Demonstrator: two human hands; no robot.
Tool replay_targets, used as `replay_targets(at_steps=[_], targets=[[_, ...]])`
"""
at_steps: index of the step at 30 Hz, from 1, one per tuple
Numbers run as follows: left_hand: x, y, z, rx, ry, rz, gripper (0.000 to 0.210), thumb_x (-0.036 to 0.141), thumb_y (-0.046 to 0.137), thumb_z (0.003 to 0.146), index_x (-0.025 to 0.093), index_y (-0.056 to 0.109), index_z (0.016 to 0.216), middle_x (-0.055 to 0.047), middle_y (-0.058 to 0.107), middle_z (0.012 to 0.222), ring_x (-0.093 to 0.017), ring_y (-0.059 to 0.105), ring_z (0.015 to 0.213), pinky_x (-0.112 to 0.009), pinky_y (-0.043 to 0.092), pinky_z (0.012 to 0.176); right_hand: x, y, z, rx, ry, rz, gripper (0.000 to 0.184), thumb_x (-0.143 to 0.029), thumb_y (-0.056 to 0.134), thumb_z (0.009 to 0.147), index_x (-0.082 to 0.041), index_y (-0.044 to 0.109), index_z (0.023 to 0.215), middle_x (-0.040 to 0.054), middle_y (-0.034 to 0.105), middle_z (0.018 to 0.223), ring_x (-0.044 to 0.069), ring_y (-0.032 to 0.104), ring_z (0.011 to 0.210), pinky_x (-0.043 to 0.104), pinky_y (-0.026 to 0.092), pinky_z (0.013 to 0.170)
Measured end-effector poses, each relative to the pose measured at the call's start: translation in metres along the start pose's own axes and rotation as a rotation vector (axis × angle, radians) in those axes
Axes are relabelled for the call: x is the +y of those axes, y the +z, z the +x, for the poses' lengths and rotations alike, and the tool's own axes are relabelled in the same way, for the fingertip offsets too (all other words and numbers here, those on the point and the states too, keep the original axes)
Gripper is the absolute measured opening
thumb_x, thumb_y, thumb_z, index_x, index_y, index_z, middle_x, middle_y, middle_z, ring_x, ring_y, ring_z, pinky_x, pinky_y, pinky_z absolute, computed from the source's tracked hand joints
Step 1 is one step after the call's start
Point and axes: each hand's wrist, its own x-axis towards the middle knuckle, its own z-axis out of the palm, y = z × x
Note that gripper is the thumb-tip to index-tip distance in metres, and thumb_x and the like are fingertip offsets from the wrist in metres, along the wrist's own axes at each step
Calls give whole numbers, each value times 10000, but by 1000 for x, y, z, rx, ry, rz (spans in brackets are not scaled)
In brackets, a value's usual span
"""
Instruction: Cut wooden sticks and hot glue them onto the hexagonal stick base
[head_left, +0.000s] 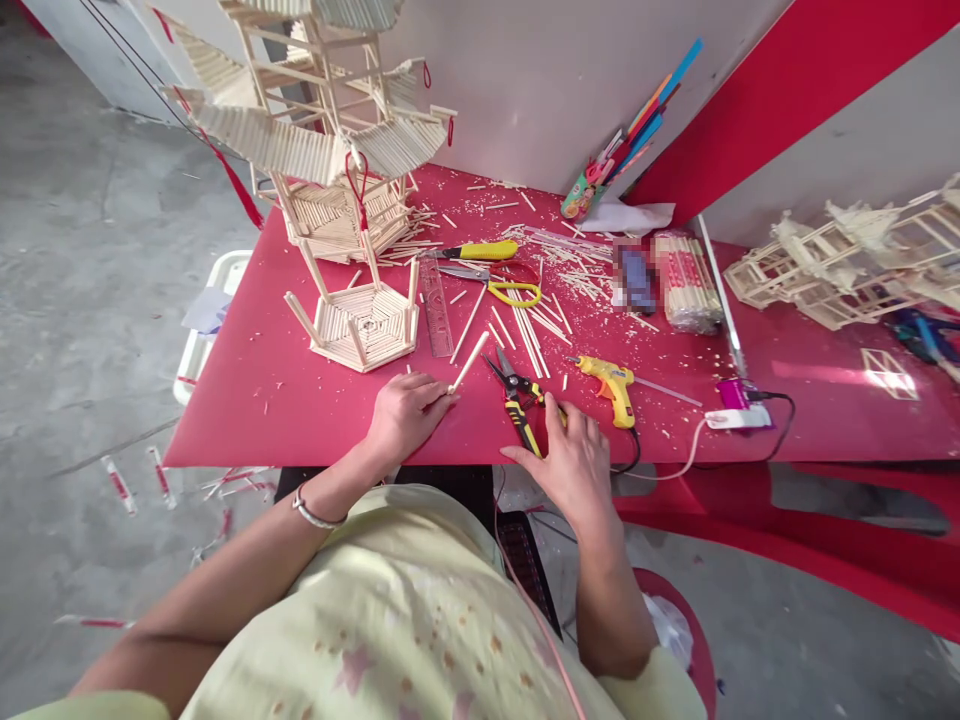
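My left hand is closed, pinching a thin wooden stick that points up and to the right. My right hand has its thumb and fingers apart, the fingertips at one handle of the black-and-yellow snips, which lie with their blades parted. To the left of the snips, a hexagonal stick base with short upright posts rests on the table. A tall tower of wooden sticks rises behind the base. A yellow glue gun lies just beyond my right hand.
On the red table are scissors, a yellow cutter knife, a clear ruler and many loose sticks. A bundle of sticks, a pen holder and a stick framework stand farther right. A cable hangs over the front edge.
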Motion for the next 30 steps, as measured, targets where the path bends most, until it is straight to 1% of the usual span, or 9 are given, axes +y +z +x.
replay_targets(at_steps=[4, 7, 10, 13, 16, 18, 21, 24, 30], targets=[[-1, -1, -1, 20, 46, 59, 264, 370, 620, 1003, 195, 783, 891, -62, 706, 743, -178, 605, 693, -307, 440, 695, 3, -13, 7, -128, -47, -95, 967, -728, 659, 874, -116, 410, 1580, 278, 581, 1341, 437, 568, 1225, 523, 496, 950], [-1, 0, -1, 30, 69, 110, 292, 375, 605, 1011, 191, 779, 866, -62, 704, 723, -178, 591, 675, -312, 423, 680, 3, -24, 13, -229, -62, -94, 858, -555, 711, 888, -101, 430, 1560, 244, 610, 1245, 405, 608, 1172, 471, 502, 936], [0, 2, -1, 41, 71, 143, 311, 385, 595, 1015, 195, 779, 851, -69, 710, 730, -183, 604, 683, -318, 421, 686, 5, -25, 9, -216, -12, -92, 685, -317, 711, 820, -108, 533, 1448, 208, 625, 1170, 377, 632, 1134, 436, 502, 942], [0, 3, -1, 45, 77, 153, 313, 380, 581, 1020, 194, 778, 864, -76, 715, 743, -189, 612, 694, -325, 421, 696, 6, -17, -7, -138, 26, 29, 583, -216, 632, 786, -115, 564, 1356, 187, 633, 1165, 346, 642, 1128, 422, 513, 966], [0, 3, -1, 32, 68, 171, 330, 387, 559, 1026, 192, 775, 872, -78, 712, 743, -193, 614, 700, -327, 423, 700, -1, -10, -28, -71, -5, 240, 633, -187, 566, 778, -124, 488, 1403, 164, 652, 1211, 304, 656, 1118, 415, 525, 996], [0, 3, -2, 31, 68, 179, 340, 395, 542, 1031, 194, 775, 888, -78, 713, 754, -193, 621, 713, -326, 431, 713, -12, -8, -37, -48, -34, 302, 664, -192, 555, 773, -131, 464, 1428, 160, 661, 1229, 302, 656, 1116, 431, 526, 1010], [1, 4, -2, 34, 78, 185, 343, 384, 522, 1037, 196, 767, 888, -70, 698, 744, -189, 615, 715, -321, 430, 721, -32, -8, -40, -26, -33, 289, 690, -220, 567, 774, -102, 472, 1448, 185, 649, 1250, 335, 634, 1157, 475, 512, 1036], [2, 4, -2, 25, 90, 219, 357, 354, 506, 1039, 194, 742, 825, -61, 665, 709, -185, 591, 692, -318, 408, 702, -49, -11, -34, -23, -13, 244, 723, -235, 574, 785, -69, 461, 1479, 211, 635, 1259, 363, 615, 1190, 499, 504, 1039], [4, 4, -2, 18, 107, 247, 350, 321, 507, 1031, 184, 716, 786, -73, 664, 717, -195, 584, 692, -329, 405, 698, -65, -18, -24, -44, 15, 151, 712, -255, 594, 808, -64, 468, 1482, 228, 637, 1252, 372, 623, 1171, 489, 508, 1005]])
